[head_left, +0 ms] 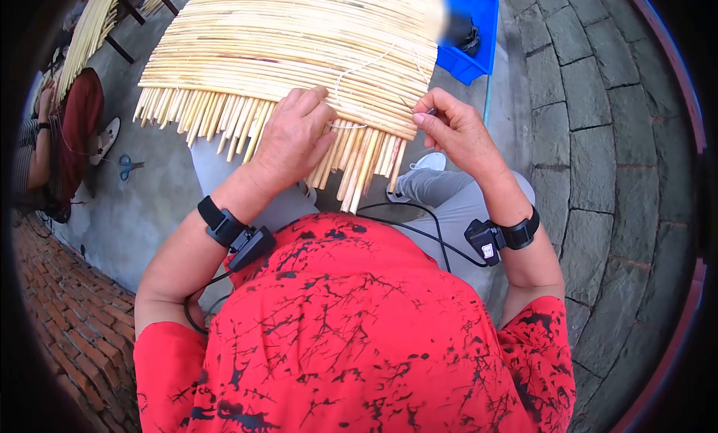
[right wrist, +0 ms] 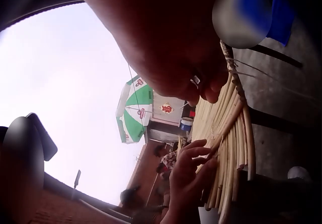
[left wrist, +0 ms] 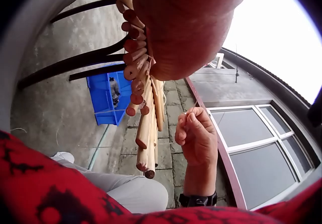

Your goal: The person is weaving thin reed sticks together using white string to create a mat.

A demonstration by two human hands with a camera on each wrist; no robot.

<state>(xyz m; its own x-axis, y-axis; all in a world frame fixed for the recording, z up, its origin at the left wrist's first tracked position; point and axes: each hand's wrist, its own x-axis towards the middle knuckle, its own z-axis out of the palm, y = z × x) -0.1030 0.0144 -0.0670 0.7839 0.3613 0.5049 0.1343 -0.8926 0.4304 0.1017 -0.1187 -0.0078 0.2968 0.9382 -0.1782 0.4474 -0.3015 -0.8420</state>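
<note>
A mat of pale stalks (head_left: 269, 51) lies in front of me, its uneven stalk ends jutting toward my lap. My left hand (head_left: 295, 134) grips its near edge, with bent fingers over the top stalks and the thumb toward the stalk ends. At the mat's near right corner, my right hand (head_left: 456, 126) pinches a thin dark needle-like tool (head_left: 430, 112) between thumb and fingers. White string (head_left: 339, 81) loops loosely over the mat and passes near the left hand. The left wrist view shows the right hand (left wrist: 198, 133) raised beside the stalk ends.
Behind the mat's right side stands a blue crate (head_left: 479, 63) with dark stuff inside. Scissors (head_left: 129, 166) lie on the floor at the left, near another seated person (head_left: 75, 119). Dark legs (left wrist: 75, 65) support the mat. A black cable (head_left: 419, 223) crosses my lap.
</note>
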